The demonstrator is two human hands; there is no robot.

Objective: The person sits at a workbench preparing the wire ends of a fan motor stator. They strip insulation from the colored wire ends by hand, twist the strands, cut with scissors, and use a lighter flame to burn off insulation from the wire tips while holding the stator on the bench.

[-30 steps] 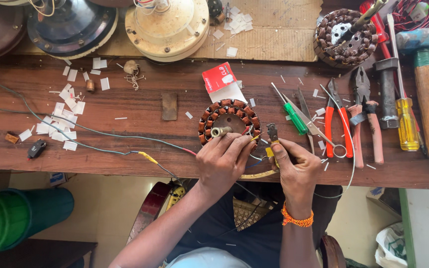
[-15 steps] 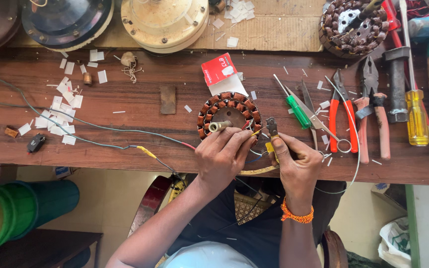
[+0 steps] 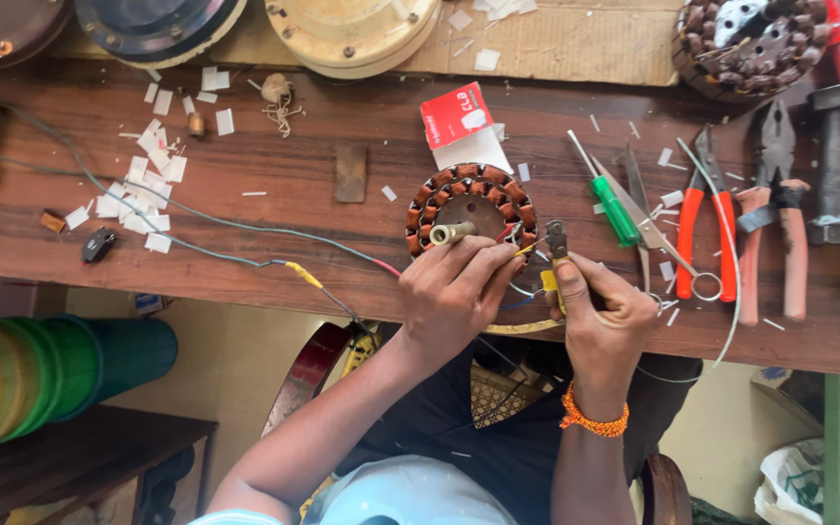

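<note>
While the view has crept closer, hands barely shift: left hand (image 3: 457, 287) still pinches wire at the stator (image 3: 473, 207), frame centre on the desk (image 3: 245, 185); right hand (image 3: 600, 311) grips a small cutter (image 3: 555, 238).

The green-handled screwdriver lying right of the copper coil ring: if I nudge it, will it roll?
Probably a little: the screwdriver has a rounded handle and lies loose on the flat bench. It looks stiff and light. The scissors beside it would likely stop it.

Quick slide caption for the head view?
Left hand steadies a copper-wound stator while right hand holds a small tool beside it.
</note>
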